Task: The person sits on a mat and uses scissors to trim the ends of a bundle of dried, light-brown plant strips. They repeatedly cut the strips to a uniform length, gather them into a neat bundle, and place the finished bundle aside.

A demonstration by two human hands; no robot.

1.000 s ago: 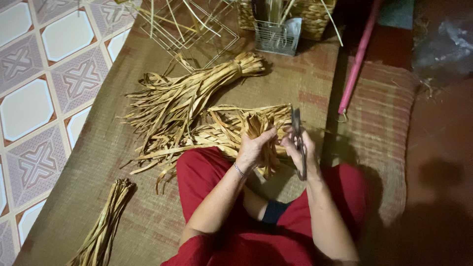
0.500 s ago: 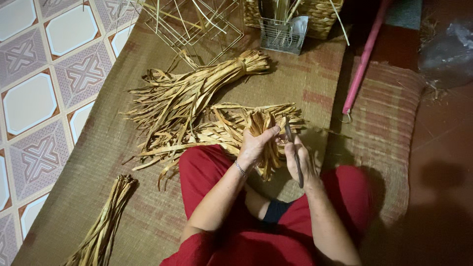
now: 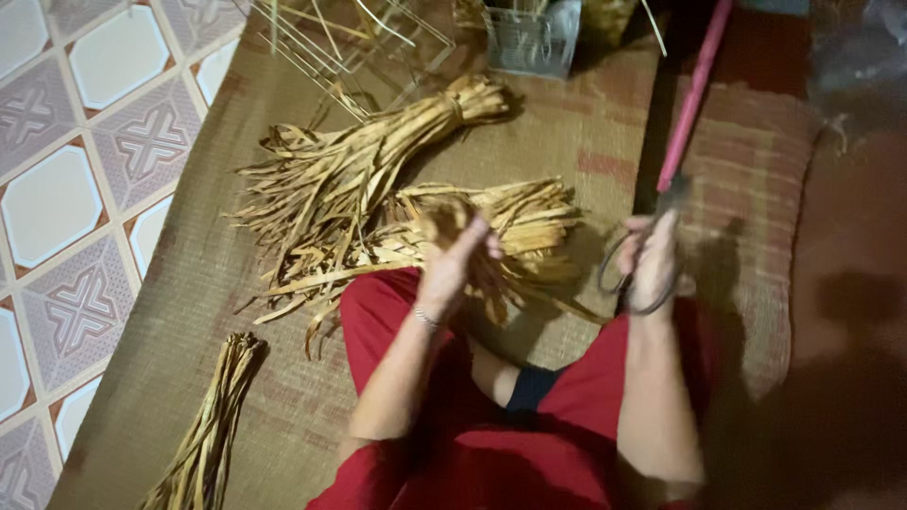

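Your left hand (image 3: 452, 260) pinches dried tan leaf strips (image 3: 444, 219) mid-frame, fingers closed on them. Your right hand (image 3: 650, 264) grips dark metal scissors (image 3: 635, 255), fingers through the loops. A brown woven mat (image 3: 189, 283) covers the patterned tile floor (image 3: 57, 189), which shows at the left. Pink stick (image 3: 694, 94) upper right.

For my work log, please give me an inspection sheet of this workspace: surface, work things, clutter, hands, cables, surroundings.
Surface: woven mat over tiled floor.
Work things: dried strips in front of the knees; scissors.
Clutter: tied bundle, small bundle, wire frame, mesh basket, pink stick.
Hands: left hand grips some strips; right hand holds the scissors, apart from the strips.
Cables: nothing seen.
Surroundings: striped rug on the right; dark floor beyond, blurred.
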